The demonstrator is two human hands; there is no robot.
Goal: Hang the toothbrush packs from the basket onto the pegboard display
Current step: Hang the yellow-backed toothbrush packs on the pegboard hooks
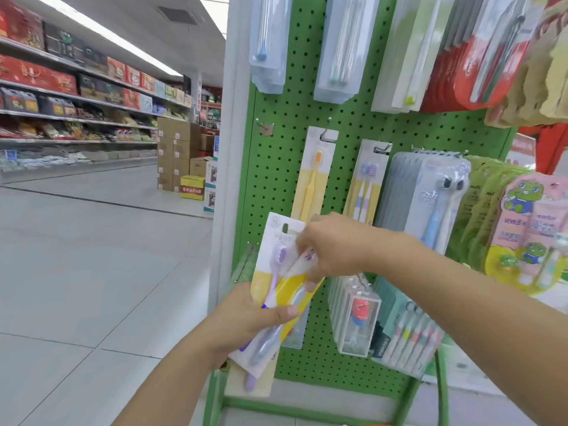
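My left hand (pixel 246 318) grips a small bunch of toothbrush packs in front of the green pegboard (pixel 276 167). The front pack (pixel 272 250) has a purple brush on a white and yellow card. My right hand (pixel 332 247) pinches the top of a second, yellow-backed pack (pixel 299 282) that lies tilted across the first. A yellow toothbrush pack (pixel 313 176) hangs on a hook just above my hands. An empty hook (pixel 265 127) sticks out to its left. The basket (pixel 439 379) shows only as green handles at the bottom.
More toothbrush packs fill the board: clear boxes (pixel 338 47) on top, a purple pair (pixel 364 182), grey-blue packs (pixel 430 195), boxed brushes (pixel 356 318) lower down. Children's sets (pixel 528 229) hang at the right. The aisle floor (pixel 92 256) and stocked shelves (pixel 76 96) lie to the left.
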